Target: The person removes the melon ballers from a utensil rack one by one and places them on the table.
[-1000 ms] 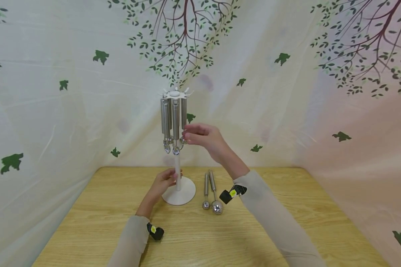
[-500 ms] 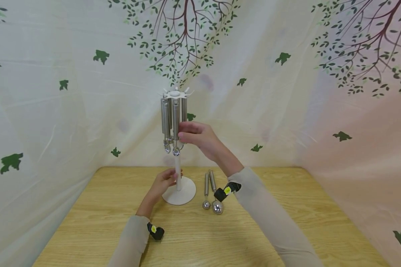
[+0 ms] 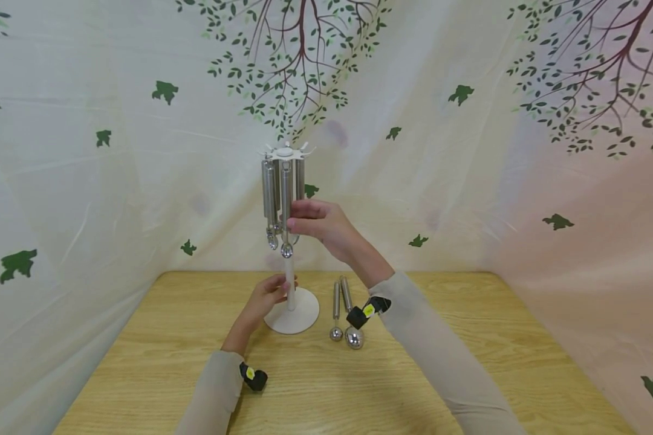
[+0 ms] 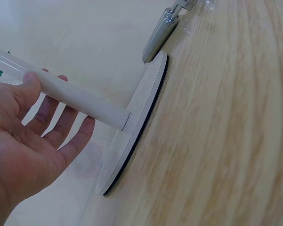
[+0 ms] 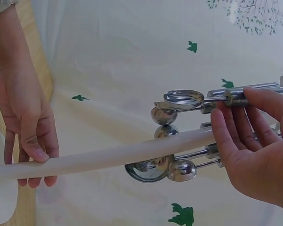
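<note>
A white stand (image 3: 303, 317) with a round base and upright pole stands on the table, and several steel scoops (image 3: 270, 193) hang by their handles from its hooked top. My left hand (image 3: 265, 296) holds the pole (image 4: 84, 100) low down, thumb on one side and fingers on the other. Higher up, my right hand (image 3: 326, 226) pinches the handle of the front scoop (image 5: 183, 99), which has a shiny oval bowl. In the right wrist view, the thumb lies along that handle, with the fingers behind it. Other round bowls (image 5: 181, 170) hang around the pole.
Two more steel scoops lie on the wooden table (image 3: 413, 368) right of the base: a small round one (image 3: 335, 333) and a larger one (image 3: 354, 337), partly covered by the right wrist's camera. A white cloth (image 3: 196, 181) with leaf prints hangs behind.
My right hand has moved left from the scoop at the right side to the front one and taken its handle. That scoop's bowl sits slightly lower now. The left hand stays on the pole.
</note>
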`<state>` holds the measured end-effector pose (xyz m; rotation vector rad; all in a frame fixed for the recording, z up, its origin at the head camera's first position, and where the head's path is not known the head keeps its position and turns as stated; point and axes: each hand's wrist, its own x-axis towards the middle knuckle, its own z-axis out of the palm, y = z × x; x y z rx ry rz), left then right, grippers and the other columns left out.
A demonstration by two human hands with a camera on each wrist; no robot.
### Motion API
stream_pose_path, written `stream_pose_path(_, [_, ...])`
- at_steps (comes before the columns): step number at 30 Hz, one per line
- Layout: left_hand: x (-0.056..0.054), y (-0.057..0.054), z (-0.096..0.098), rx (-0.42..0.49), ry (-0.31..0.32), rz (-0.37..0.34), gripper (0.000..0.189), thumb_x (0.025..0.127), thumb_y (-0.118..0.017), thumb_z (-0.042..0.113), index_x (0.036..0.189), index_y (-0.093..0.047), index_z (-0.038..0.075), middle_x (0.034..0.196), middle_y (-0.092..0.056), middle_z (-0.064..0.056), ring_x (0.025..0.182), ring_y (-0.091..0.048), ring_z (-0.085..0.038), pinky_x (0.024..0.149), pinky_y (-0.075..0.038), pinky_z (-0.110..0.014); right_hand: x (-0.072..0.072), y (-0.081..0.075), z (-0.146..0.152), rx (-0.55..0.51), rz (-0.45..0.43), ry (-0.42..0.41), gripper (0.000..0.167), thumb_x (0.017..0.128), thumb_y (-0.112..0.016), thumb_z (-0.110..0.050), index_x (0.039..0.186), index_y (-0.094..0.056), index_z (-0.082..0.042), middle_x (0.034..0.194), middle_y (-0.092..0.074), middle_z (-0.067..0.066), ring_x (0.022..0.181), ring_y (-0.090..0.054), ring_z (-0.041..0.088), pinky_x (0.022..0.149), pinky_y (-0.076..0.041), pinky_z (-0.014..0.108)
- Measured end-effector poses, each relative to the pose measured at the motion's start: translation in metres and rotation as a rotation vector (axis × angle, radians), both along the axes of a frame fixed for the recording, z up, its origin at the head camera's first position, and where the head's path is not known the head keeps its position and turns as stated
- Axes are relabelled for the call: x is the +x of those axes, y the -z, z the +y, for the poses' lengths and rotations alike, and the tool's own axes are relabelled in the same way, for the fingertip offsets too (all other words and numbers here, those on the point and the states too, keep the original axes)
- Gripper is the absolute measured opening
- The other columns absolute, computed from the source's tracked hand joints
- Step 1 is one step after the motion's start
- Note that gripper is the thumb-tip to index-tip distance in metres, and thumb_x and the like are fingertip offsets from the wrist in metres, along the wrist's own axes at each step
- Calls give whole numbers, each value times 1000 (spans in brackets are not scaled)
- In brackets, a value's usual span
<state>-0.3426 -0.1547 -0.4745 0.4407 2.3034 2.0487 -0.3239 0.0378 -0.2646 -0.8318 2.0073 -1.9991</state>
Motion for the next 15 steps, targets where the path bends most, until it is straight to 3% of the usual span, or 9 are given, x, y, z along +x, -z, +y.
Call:
stream_pose_path(7, [-1,1,1,7,-18,-19,40,108,-50,13,140,-51,-10,138,-58,-30,130,-58,-40,109,-53,-50,3,-4,0,-27,-45,5,37,95,-66,3,132,-60,6,106,-74,1,96,-71,13,96,-59,31])
stream_pose_path(15, [-1,1,2,7,-24,-21,40,108,-50,13,140,-51,-11,138,-59,-30,130,-58,-40,109,-52,-51,7,-9,2,-33,-50,9,37,96,-65,3,133,-59,6,115,-72,10,97,-72,15,99,-59,34])
